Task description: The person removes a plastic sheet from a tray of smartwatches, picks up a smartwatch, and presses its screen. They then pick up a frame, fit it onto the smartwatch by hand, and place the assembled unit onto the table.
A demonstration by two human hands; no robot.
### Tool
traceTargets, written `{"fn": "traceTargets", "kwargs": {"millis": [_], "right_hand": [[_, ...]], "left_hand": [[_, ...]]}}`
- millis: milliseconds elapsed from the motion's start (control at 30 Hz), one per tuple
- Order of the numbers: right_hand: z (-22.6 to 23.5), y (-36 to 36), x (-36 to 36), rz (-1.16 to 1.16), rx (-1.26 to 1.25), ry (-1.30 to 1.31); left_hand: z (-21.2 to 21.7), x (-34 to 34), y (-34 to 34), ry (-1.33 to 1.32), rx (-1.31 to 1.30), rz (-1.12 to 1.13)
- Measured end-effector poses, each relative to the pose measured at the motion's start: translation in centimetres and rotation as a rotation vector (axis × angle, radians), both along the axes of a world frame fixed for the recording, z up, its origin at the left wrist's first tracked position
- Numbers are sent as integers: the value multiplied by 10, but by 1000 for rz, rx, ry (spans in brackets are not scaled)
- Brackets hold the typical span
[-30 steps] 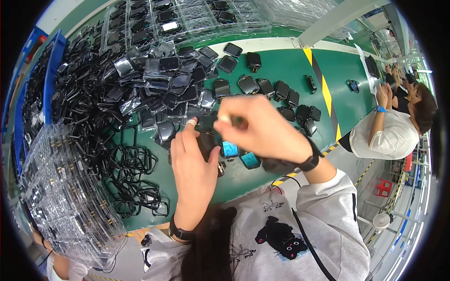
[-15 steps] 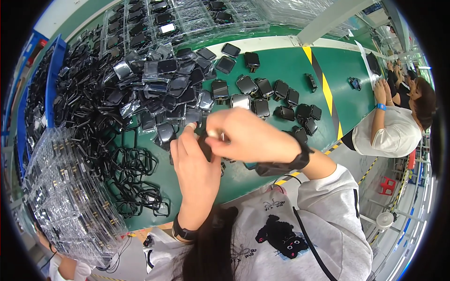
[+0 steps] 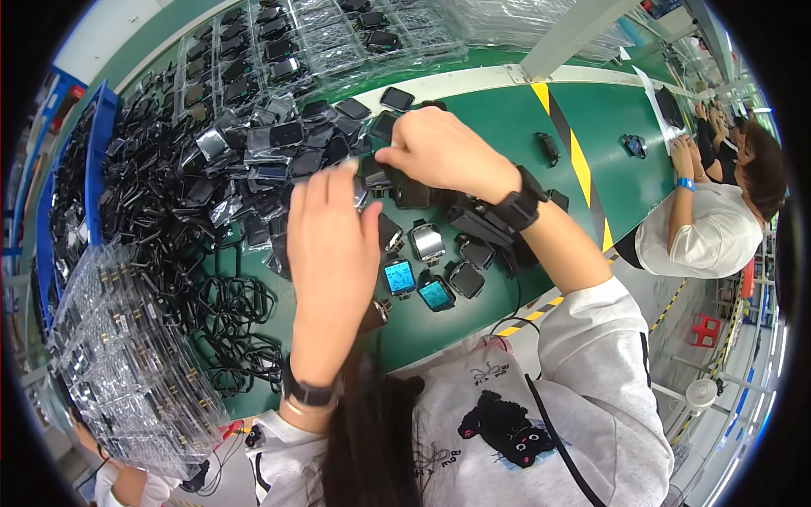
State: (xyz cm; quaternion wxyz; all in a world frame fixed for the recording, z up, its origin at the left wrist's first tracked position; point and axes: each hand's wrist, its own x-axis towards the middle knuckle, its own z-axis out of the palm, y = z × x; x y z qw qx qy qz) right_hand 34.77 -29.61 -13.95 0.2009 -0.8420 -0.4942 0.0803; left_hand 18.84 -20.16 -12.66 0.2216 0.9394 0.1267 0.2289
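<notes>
My right hand (image 3: 443, 152) reaches across the green table (image 3: 498, 110) with its fingers curled on a small black square watch body (image 3: 377, 174) at the edge of the heap. My left hand (image 3: 334, 245) hovers beside it with its back toward the camera and its fingers stretched up. Its palm side is hidden. Just right of my left hand lie two watch bodies with lit blue screens (image 3: 399, 276) (image 3: 436, 294), a silver one (image 3: 427, 242) and a black one (image 3: 466, 279). Both wrists wear black bands.
A heap of black cables (image 3: 160, 228) and bagged watch bodies (image 3: 270, 160) covers the table's left. Stacked clear trays (image 3: 118, 363) stand at lower left, more trays (image 3: 338, 34) at the back, a blue bin (image 3: 93, 160) far left. Another person (image 3: 710, 228) sits at right, past the yellow-black stripe (image 3: 583, 169).
Both hands have moved away from my body toward the heap. They were joined over one piece; now the right hand reaches farther and the left hand's fingers are stretched out.
</notes>
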Motion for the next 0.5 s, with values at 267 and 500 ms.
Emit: {"fn": "traceTargets", "kwargs": {"millis": [267,500], "right_hand": [[34,-24,-9,48,128,214],[53,-264,-44,-282,1117,560]], "left_hand": [[-18,41,1,214,-228,-89],[9,3,-16,-29,-175,-90]]}}
